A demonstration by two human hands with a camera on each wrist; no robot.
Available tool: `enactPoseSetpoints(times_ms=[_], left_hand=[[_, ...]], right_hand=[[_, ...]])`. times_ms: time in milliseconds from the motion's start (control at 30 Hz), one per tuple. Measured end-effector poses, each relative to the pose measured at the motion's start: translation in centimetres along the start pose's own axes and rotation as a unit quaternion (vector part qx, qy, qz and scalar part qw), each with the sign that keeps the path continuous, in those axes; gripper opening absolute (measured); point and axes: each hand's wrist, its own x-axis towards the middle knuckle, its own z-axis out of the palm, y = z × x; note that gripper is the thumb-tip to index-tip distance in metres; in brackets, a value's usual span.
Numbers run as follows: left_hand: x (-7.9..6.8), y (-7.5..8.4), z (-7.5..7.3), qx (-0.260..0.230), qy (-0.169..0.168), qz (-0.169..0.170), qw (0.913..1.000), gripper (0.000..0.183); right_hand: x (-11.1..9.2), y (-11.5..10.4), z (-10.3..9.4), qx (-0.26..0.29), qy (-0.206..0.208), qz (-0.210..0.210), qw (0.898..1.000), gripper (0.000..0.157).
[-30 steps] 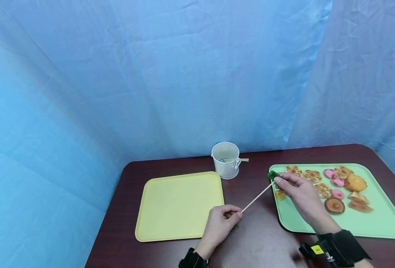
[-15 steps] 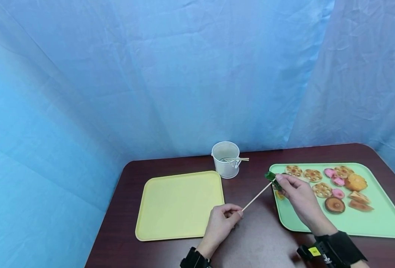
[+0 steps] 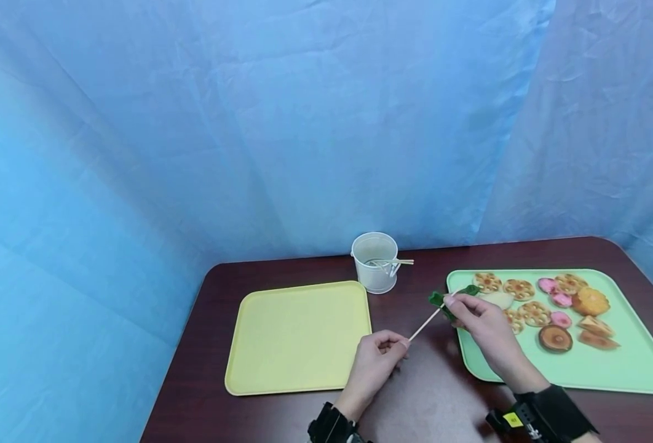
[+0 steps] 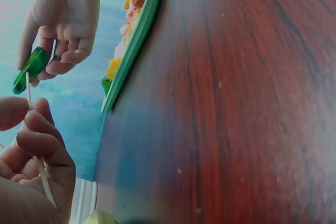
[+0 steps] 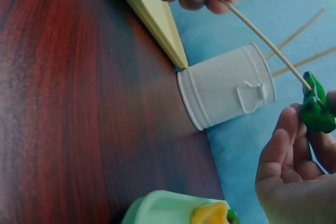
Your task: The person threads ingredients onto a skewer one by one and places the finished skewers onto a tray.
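Note:
My left hand point(image 3: 375, 363) pinches a thin wooden skewer point(image 3: 427, 323) that slants up to the right. At its upper end, my right hand point(image 3: 484, 326) holds a glossy green pepper piece point(image 3: 436, 299) between thumb and fingers. In the right wrist view the skewer point(image 5: 262, 36) runs into the green pepper piece point(image 5: 315, 109). From the left wrist view, the skewer point(image 4: 43, 179) passes through the left hand's curled fingers, and its far end meets the pepper piece point(image 4: 31, 69). Both hands are above the table, the right one over the near-left edge of the green tray point(image 3: 631, 366).
The green tray bears food-like pieces: lotus root slices point(image 3: 535, 314), pink rounds point(image 3: 561, 319), a mushroom point(image 3: 555, 338), a golden fried piece point(image 3: 590, 301) and brown wedges point(image 3: 596, 332). A yellow tray point(image 3: 299, 341) lies left. Behind stands a white bucket point(image 3: 376, 280) holding more skewers point(image 3: 406, 262).
The green pepper piece has moved left and down along the skewer with my right hand. My left hand has shifted slightly right and up. Less skewer shows between the hands.

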Motion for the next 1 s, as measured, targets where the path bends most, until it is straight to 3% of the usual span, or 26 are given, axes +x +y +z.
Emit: enactPoseSetpoints(times_ms=[133, 400, 600, 1000], left_hand=[[0.2, 0.0, 0.4, -0.002, 0.005, 0.000, 1.0000, 0.021], [0.2, 0.7, 0.7, -0.005, 0.004, 0.010, 0.9999, 0.022], [0.6, -0.1, 1.1, -0.006, 0.010, 0.021, 0.9997, 0.020], [0.8, 0.1, 1.4, 0.000, 0.024, 0.009, 0.9997, 0.022]], right_hand=[[-0.1, 0.2, 0.6, -0.029, -0.004, -0.003, 1.000, 0.057], [-0.3, 0.5, 1.5, -0.033, -0.002, -0.010, 0.999, 0.053], [-0.4, 1.0, 2.2, -0.024, -0.020, -0.024, 0.999, 0.051], [-0.4, 1.2, 3.3, -0.049, -0.024, -0.023, 0.998, 0.047]])
